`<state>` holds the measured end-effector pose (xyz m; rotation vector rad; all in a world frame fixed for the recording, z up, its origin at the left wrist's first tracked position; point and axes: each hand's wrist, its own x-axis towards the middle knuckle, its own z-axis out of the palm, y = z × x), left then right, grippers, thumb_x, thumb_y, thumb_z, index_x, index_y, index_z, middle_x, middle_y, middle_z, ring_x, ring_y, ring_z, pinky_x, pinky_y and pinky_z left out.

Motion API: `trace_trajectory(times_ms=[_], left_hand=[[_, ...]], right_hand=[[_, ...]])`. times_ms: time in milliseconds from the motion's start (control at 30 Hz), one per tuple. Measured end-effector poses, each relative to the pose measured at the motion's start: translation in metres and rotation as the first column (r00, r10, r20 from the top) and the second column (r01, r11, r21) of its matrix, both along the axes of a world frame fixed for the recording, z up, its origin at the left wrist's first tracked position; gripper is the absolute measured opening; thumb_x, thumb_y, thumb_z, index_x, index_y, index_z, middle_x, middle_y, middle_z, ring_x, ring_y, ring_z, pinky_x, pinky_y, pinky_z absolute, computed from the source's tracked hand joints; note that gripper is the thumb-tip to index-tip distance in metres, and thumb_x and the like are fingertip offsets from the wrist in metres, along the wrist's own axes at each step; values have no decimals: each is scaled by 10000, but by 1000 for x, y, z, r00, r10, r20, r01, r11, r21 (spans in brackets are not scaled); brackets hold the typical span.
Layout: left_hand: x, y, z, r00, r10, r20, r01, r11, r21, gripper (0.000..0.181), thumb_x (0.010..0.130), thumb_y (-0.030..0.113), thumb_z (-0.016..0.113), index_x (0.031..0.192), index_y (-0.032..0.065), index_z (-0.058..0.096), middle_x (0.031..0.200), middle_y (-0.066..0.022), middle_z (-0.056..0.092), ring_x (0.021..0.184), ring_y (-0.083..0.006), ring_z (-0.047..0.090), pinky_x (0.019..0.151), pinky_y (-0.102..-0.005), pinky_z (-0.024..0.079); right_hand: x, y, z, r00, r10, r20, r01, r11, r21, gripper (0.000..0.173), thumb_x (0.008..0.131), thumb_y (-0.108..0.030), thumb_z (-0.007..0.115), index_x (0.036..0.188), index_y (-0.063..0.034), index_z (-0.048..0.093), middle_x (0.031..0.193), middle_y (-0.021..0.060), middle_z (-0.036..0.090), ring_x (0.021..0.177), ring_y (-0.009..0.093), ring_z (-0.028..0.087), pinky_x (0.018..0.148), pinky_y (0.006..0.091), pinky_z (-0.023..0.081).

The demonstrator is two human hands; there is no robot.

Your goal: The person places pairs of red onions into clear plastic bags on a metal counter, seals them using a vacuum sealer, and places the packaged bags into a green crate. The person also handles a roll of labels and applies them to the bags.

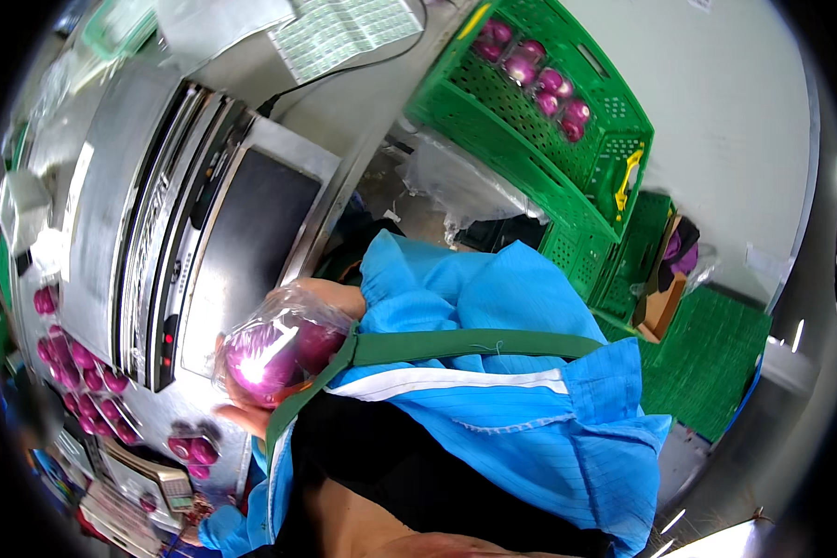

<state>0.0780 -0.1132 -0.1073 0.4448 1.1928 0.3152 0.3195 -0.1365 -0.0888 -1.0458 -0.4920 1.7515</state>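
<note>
Close to my chest, a pack of purple onions [265, 363] is wrapped in shiny clear film. My right hand [331, 294] comes out of a blue sleeve and grips the pack's far side, its fingers partly hidden by film. Fingers of my left hand [247, 417] support the pack from below and beside it; a green apron strap [474, 343] covers part of that hand. Just beyond the pack sits a film-wrapping machine [181, 279] with a dark heating plate [268, 195] and small red lights on its panel.
Several onion packs [87, 376] stand on the metal table, and one more pack [194, 450] sits nearer. A green crate [530, 132] holds onion packs. Beside a weighing scale [174, 488] shows a blue sleeve [223, 526], apparently another person's. A black cable [335, 72] crosses the worktop.
</note>
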Motion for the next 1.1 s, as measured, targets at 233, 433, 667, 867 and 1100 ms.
trace_trajectory(times_ms=[233,433,667,867,1100], left_hand=[[50,7,34,992,128,1,-128,992,8,821,859,739,390,1432,154,352,1355,-134,475,1143,-308,537,941,-419,486],[205,15,62,965,192,181,-239,926,292,770,936,662,333,1445,85,308,1343,-133,473,1214,-311,494,1017,-476,436],[410,-20,65,566,-818,102,370,363,855,756,782,54,754,1426,30,360,1403,-184,436,1293,-296,438,1058,-363,369],[529,-24,24,525,-579,-624,265,-585,766,582,694,153,786,1230,70,573,1244,-99,583,1202,-309,507,1064,-476,302],[548,-29,9,437,-443,-783,323,-735,596,500,608,120,766,1094,107,646,1134,-36,636,1102,-254,548,996,-424,332]], right_hand=[[81,-12,42,684,-45,-728,390,866,313,707,970,-516,419,1448,-18,267,1452,161,400,1370,238,335,1092,363,327],[102,-60,18,777,-404,-483,520,844,132,745,923,-151,598,1519,-100,154,1428,138,431,1295,213,437,1031,326,375],[292,-149,67,153,-981,-120,987,145,72,484,1030,-430,350,1315,-68,495,1194,70,589,1041,200,594,882,371,501],[503,-384,-29,-291,-680,673,924,-18,381,585,1014,-427,426,1380,29,442,1324,142,535,1190,217,504,1031,330,379],[623,-478,-114,-305,301,903,950,157,268,612,963,-454,479,1367,5,444,1130,319,605,1063,426,598,921,448,462]])
